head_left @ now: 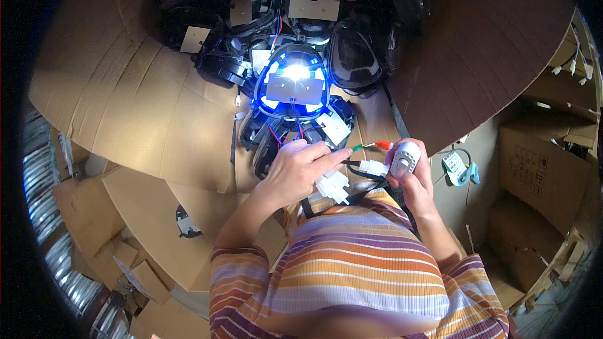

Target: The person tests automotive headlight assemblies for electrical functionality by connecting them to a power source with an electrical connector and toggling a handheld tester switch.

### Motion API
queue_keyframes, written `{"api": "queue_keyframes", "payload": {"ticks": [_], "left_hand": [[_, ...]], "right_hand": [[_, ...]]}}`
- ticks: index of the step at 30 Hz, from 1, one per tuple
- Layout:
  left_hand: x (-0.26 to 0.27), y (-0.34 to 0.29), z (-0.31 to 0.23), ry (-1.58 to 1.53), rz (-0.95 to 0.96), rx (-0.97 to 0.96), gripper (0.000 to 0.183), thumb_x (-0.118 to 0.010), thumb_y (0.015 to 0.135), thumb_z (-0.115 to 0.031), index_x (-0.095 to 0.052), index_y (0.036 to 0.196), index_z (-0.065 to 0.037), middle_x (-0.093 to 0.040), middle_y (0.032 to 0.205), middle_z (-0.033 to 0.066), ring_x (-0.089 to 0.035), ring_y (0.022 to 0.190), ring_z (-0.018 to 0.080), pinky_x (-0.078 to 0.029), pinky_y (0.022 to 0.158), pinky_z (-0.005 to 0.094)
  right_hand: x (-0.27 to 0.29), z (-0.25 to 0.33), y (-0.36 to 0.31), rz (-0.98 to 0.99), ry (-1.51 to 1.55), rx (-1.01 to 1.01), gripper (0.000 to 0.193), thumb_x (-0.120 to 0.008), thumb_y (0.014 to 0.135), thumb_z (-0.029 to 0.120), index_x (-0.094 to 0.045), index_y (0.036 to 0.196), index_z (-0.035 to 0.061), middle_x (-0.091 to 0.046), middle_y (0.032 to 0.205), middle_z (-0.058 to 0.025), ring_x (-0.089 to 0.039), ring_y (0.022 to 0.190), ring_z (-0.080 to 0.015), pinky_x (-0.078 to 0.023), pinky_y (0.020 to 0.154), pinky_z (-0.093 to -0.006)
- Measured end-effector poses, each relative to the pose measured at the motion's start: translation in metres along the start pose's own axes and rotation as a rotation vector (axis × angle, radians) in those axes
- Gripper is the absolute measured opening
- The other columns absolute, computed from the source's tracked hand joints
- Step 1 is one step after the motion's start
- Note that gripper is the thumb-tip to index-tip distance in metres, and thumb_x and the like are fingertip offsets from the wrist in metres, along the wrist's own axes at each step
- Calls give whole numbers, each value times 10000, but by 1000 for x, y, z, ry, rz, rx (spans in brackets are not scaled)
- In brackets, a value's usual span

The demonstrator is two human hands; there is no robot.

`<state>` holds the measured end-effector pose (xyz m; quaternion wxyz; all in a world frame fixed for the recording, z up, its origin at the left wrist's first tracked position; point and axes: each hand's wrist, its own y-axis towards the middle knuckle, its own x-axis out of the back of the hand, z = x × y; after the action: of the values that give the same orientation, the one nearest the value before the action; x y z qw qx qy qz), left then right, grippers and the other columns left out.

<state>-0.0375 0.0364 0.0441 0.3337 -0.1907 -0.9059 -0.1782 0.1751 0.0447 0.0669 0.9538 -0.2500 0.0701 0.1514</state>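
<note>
A lit lamp [295, 81] with a black oval housing glows white and blue in front of me, a pale card over its middle. Thin red and blue wires [298, 127] run from it to my left hand [300, 172], whose fingers are closed around the wires. White plug connectors [333, 187] hang below that hand. My right hand [414, 182] grips a white oval handheld controller [405, 158] with a ridged grey face. Between the hands are a green-sleeved lead [358, 147], a red-sleeved lead [382, 145] and another white connector [374, 167].
Several black lamp units [355, 56] lie heaped in a large cardboard box [119, 100] with raised flaps. Open cartons [534, 169] stand on the right. A pale blue device with a cable [457, 169] lies beyond my right hand. More cardboard [151, 213] is on the left.
</note>
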Motion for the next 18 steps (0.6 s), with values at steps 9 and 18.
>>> {"api": "queue_keyframes", "payload": {"ticks": [9,18], "left_hand": [[-14,-2,-7,121,-4,-25,338,-558,600,-113,-526,928,-37,-430,594,41,-425,478,186,-338,442,286],[20,-19,-1,-794,-345,211,198,-512,715,-254,-487,761,-63,-495,734,60,-487,677,153,-384,551,258]], "right_hand": [[-16,-9,2,27,-365,97,232,-383,772,166,-367,945,14,-446,666,-66,-447,584,-129,-370,553,-241],[13,12,7,-152,178,72,359,-416,746,385,-370,916,72,-451,719,-59,-379,522,-69,-275,383,-153]]}}
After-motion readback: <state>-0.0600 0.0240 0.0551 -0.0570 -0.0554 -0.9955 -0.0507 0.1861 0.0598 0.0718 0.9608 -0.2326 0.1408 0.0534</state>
